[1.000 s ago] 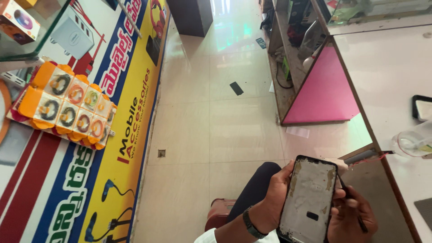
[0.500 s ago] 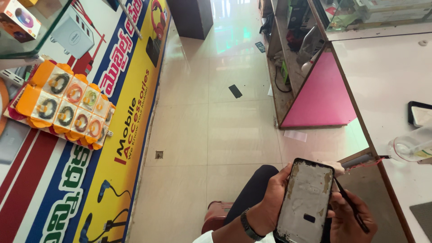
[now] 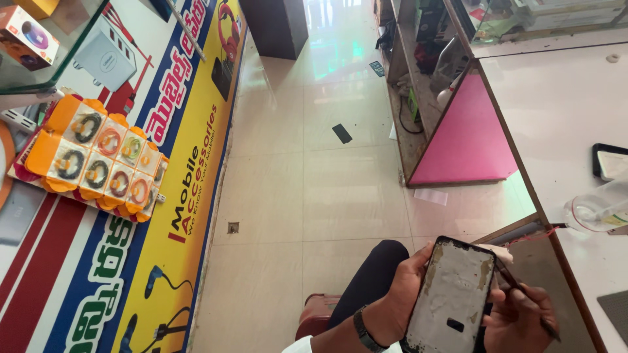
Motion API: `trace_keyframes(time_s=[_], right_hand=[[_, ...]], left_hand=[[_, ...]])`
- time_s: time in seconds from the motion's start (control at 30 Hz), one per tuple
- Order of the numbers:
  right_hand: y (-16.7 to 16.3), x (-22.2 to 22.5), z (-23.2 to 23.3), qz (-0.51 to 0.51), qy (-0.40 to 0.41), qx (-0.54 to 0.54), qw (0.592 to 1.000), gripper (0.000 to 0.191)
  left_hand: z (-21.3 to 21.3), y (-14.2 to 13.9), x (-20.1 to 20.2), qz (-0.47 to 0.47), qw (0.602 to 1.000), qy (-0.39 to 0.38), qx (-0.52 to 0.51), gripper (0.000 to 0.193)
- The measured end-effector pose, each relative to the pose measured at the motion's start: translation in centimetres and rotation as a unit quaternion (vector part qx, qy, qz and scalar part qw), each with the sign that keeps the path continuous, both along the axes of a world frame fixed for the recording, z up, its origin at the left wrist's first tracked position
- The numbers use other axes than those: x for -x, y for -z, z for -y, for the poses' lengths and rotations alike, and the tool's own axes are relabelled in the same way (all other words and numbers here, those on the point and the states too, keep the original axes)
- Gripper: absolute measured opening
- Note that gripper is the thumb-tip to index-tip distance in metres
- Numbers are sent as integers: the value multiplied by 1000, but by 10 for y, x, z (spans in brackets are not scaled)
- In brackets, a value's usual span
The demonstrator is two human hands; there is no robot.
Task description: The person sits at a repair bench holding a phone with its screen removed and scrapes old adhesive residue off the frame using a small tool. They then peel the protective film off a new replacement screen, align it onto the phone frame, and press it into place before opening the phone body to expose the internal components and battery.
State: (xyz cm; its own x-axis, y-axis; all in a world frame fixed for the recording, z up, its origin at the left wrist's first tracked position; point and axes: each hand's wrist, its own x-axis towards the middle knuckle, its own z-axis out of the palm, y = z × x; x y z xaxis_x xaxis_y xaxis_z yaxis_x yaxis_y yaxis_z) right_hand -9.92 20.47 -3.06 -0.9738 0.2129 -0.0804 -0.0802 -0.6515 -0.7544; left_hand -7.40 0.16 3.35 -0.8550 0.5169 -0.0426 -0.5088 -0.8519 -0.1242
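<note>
**Opened phone held upright between both hands, tool at its right edge**

The phone, its back cover off and a grey, residue-stained inner face shown, is seen at the lower right of the frame, over the person's lap. Its long axis runs nearly vertically in the picture, tilted slightly so the top leans right. It is gripped along its left edge by the left hand, whose fingers are closed around the frame, a dark wristband sitting just below.

The right hand lies just right of the phone's lower half, closed on a thin dark tool. The tool slants from lower right up toward the phone's upper right edge, where its tip appears to meet the rim; exact contact cannot be told.

Further out, the white table fills the upper right, carrying a clear plastic container and a dark tray. A tiled floor occupies the centre, and a yellow banner with orange cable packs the left.
</note>
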Motion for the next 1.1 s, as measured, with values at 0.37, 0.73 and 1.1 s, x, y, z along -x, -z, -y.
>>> trace_keyframes(time_s=[0.37,0.73,1.1], right_hand=[[-18,2,15,-35,80,-111,990,2],[-11,5,-5,18,92,-165,982,11],[-9,6,-7,2,125,-194,973,9]], left_hand=[[-7,28,0,7,1000,11,-5,61],[-2,-18,-9,-49,975,60,-208,77],[-5,-6,-8,-52,979,48,-191,78]])
